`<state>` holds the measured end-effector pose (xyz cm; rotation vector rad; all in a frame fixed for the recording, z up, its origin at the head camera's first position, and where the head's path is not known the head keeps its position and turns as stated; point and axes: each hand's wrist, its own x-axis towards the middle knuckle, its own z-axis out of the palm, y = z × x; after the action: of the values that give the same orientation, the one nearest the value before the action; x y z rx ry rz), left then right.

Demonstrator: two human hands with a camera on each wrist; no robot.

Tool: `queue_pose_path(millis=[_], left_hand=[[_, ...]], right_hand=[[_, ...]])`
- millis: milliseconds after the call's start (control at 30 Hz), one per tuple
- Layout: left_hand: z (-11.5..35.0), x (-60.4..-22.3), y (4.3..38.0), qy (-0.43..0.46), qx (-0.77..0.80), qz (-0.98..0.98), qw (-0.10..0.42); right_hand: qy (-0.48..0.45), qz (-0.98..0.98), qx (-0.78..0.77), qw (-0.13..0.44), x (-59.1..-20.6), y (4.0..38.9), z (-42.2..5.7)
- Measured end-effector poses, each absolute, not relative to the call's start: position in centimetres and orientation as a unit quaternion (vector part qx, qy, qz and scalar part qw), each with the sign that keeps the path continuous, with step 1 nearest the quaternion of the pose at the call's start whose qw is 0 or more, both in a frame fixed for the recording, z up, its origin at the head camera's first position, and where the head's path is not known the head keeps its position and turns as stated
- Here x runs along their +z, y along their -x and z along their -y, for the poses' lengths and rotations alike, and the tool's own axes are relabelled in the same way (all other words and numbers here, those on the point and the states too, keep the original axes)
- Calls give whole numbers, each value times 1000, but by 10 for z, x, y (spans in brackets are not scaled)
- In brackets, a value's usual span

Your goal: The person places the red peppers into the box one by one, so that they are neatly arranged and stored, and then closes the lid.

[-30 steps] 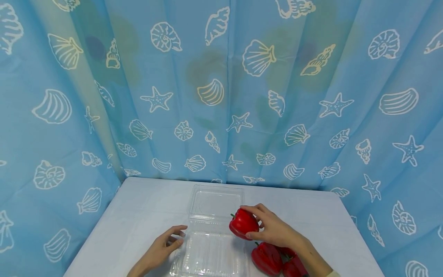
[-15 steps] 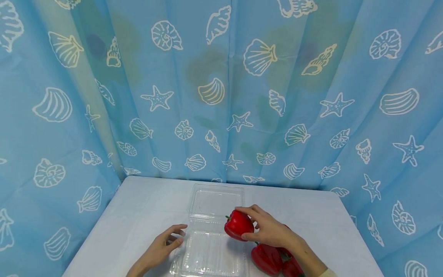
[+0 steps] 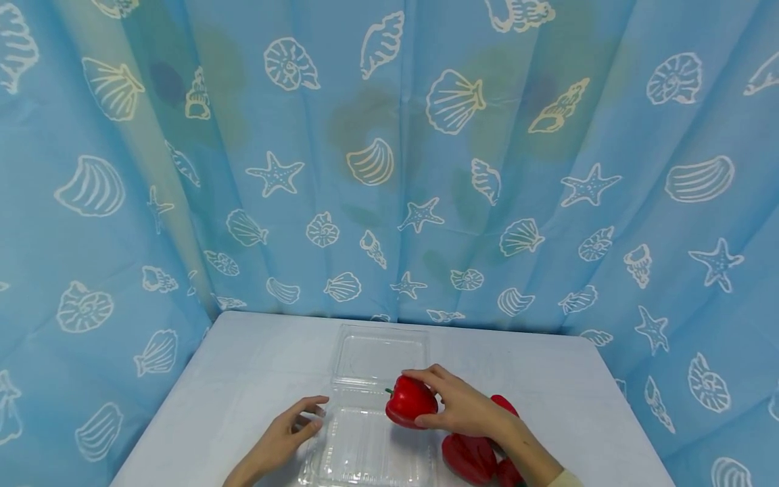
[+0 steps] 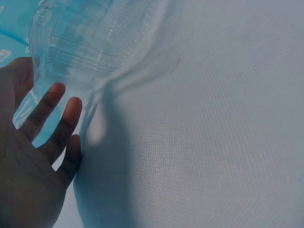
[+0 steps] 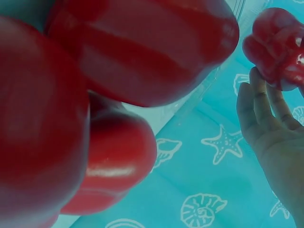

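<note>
A red bell pepper [image 3: 409, 403] with a green stem is gripped by my right hand [image 3: 458, 406], thumb in front and fingers behind. It hangs over the right part of a clear plastic clamshell container [image 3: 365, 446], whose lid [image 3: 380, 355] lies folded back behind the base. On the container's left side my left hand [image 3: 282, 433] stands with loosely bent fingers, holding nothing. In the left wrist view the fingers of the left hand [image 4: 45, 128] are spread right by the container's clear wall [image 4: 80, 52]. The right wrist view shows the held pepper [image 5: 278, 47] at the fingertips.
Several more red bell peppers [image 3: 468, 456] lie on the white table [image 3: 255, 358] right of the container, partly hidden under the right forearm. They loom large in the right wrist view [image 5: 152, 47]. A blue seashell-print curtain [image 3: 389, 203] hangs behind and beside the table.
My right hand has carried the held pepper leftward and slightly down, further over the container. One more of the peppers on the table shows behind the right wrist. My left hand has stayed put.
</note>
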<state>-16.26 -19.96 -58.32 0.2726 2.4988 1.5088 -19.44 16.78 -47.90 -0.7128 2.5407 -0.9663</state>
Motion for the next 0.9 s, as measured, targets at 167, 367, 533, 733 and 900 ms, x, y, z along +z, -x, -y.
queue_pose_path(millis=[167,367,533,733,900], left_hand=[[200,-583,163,-95,516,-845,104],[199,-583,161,-93,522,-841,104],[199,-585,162,-92,517,-845,101],[199,-586,163,-90,513,-847,104],[198,-586,163,-93,512,-848,104]], right_hand=[[247,-891,-337,176,-479,194,-163],[242,-895,-329,179,-480,193,-157],[241,-902,-311,176,-484,193,-152],[223,-912,-294,177,-492,193,-150],[224,-916,-284,171,-494,192,-147]])
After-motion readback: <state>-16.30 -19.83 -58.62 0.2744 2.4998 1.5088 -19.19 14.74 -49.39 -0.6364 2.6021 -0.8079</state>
